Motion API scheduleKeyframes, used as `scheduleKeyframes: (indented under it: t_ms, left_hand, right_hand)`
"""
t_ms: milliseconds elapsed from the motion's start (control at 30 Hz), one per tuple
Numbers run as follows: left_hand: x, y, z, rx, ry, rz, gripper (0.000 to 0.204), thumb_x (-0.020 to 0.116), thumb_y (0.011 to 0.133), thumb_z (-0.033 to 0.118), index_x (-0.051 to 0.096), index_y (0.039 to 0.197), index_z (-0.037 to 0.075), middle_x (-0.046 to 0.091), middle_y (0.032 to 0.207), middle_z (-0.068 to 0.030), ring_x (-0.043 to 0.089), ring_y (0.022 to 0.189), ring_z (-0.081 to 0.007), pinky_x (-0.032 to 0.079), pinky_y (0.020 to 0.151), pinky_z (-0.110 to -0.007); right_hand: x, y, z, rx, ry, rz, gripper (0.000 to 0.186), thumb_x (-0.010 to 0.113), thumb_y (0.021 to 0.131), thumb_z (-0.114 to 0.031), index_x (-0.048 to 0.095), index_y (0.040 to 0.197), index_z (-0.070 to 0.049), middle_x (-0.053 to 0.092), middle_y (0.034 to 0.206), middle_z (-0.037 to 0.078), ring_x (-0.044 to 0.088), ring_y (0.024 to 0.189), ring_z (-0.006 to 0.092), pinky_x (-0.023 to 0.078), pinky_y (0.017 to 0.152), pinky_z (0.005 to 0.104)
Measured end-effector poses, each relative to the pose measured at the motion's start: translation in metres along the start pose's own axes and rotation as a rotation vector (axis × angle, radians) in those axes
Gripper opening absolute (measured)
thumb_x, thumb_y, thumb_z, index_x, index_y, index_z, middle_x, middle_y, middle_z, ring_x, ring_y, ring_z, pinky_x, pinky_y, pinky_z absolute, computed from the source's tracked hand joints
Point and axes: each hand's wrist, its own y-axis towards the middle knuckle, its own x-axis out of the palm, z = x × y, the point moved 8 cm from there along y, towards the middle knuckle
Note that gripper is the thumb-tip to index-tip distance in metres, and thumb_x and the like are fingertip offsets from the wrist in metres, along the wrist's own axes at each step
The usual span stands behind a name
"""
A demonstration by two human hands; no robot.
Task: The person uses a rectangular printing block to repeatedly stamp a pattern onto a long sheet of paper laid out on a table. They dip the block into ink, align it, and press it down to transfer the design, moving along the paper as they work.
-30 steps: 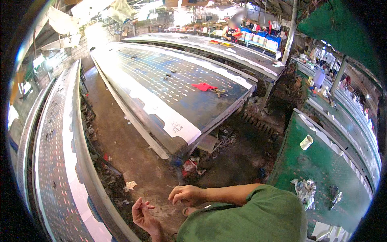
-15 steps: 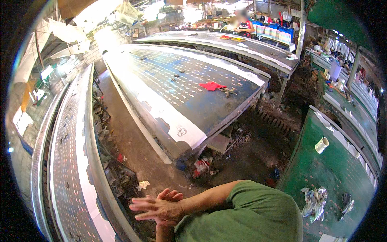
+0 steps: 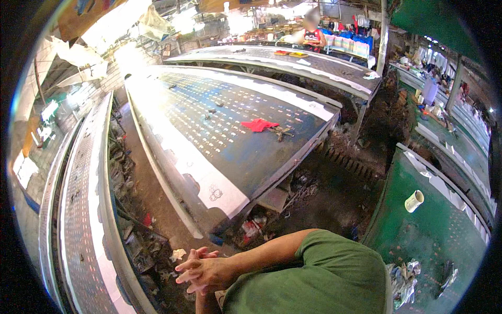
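My right hand (image 3: 208, 273) comes in from the green sleeve on the right and is clasped with my left hand (image 3: 202, 252). Their fingers are laced together, and no object shows between them. The left forearm rises from the lower edge, and much of that hand is hidden behind the right one. Both hands are held in the air, touching no table. Close by, beyond the fingertips, a crumpled pale scrap (image 3: 178, 255) lies low beside the left-hand table.
A long printing table (image 3: 272, 157) ahead carries a red cloth (image 3: 259, 125). Another long table (image 3: 86, 230) runs along the left. On the green table (image 3: 397, 209) at right stand a white cup (image 3: 414, 201) and crumpled plastic (image 3: 404, 282). A person (image 3: 312, 39) is far back.
My fingers, stretched out and spread before, have folded in and laced together. The view has shifted a little, moving the tables left in the picture. The far person now appears more upright.
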Motion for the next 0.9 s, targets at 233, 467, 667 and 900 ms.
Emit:
scheduleKeyframes:
  t_ms: [233, 467, 667, 900]
  left_hand:
    - [0.091, 0.026, -0.005, 0.044, -0.194, -0.143, 0.071, 0.049, 0.118, 0.058, 0.049, 0.166, 0.004, 0.072, 0.139, -0.0227, 0.075, 0.117, -0.0373, 0.062, 0.103, -0.053]
    - [0.121, 0.050, -0.097, -0.178, -0.173, -0.496, 0.102, 0.058, 0.101, 0.086, 0.073, 0.138, -0.008, 0.078, 0.129, -0.0260, 0.075, 0.112, -0.0409, 0.060, 0.102, -0.054]
    - [0.067, 0.060, -0.145, 0.334, -0.201, -0.424, 0.079, 0.055, 0.113, 0.065, 0.060, 0.156, -0.001, 0.075, 0.138, -0.0216, 0.078, 0.104, -0.0342, 0.067, 0.088, -0.040]
    - [0.095, 0.049, -0.123, 0.027, -0.053, -0.166, 0.048, 0.058, 0.120, 0.041, 0.072, 0.125, -0.005, 0.080, 0.103, -0.0206, 0.078, 0.093, -0.0322, 0.065, 0.091, -0.048]
  right_hand:
    - [-0.083, -0.025, -0.049, 0.014, -0.802, -0.162, 0.055, 0.068, 0.104, -0.024, 0.062, 0.156, -0.008, 0.038, 0.181, 0.020, 0.033, 0.170, 0.0342, 0.041, 0.133, 0.0555]
    - [-0.100, -0.056, -0.033, 0.231, -0.735, -0.233, 0.054, 0.076, 0.094, -0.023, 0.072, 0.147, -0.012, 0.045, 0.177, 0.021, 0.040, 0.165, 0.0407, 0.037, 0.132, 0.0559]
    - [-0.102, -0.067, -0.047, 0.286, -0.663, -0.343, 0.059, 0.083, 0.090, -0.024, 0.074, 0.148, -0.017, 0.037, 0.180, 0.021, 0.036, 0.165, 0.0484, 0.035, 0.131, 0.0576]
    - [-0.113, -0.129, 0.041, 0.280, -0.067, 0.303, 0.037, 0.077, 0.099, -0.030, 0.076, 0.128, -0.008, 0.069, 0.131, 0.016, 0.065, 0.129, 0.0336, 0.048, 0.118, 0.0577]
